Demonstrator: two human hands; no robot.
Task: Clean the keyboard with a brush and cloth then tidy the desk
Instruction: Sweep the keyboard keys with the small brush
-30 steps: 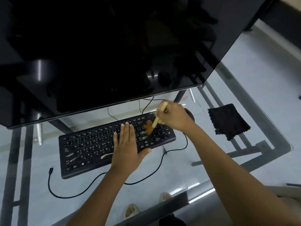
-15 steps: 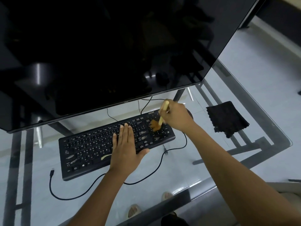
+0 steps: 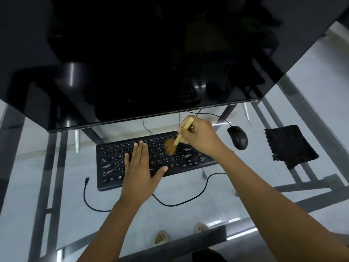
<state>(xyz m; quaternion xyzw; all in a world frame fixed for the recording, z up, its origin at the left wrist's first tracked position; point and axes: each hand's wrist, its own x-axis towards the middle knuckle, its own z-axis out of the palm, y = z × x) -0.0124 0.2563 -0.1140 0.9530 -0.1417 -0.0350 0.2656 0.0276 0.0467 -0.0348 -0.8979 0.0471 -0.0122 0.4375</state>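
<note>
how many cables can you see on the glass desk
3. The keyboard cable loops along the near side of the keyboard, the mouse cable runs behind it, and a thin cable hangs below the monitor. Others may be hidden.

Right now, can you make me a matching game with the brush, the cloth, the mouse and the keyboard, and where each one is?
Things:
1. brush
2. cloth
3. mouse
4. keyboard

Places:
A. lying flat under the left hand
B. by itself at the far right of the glass desk
C. held in the right hand, bristles on the keys
D. between the keyboard and the cloth, with nobody touching it

Right pairs: 1-C, 2-B, 3-D, 4-A
</note>
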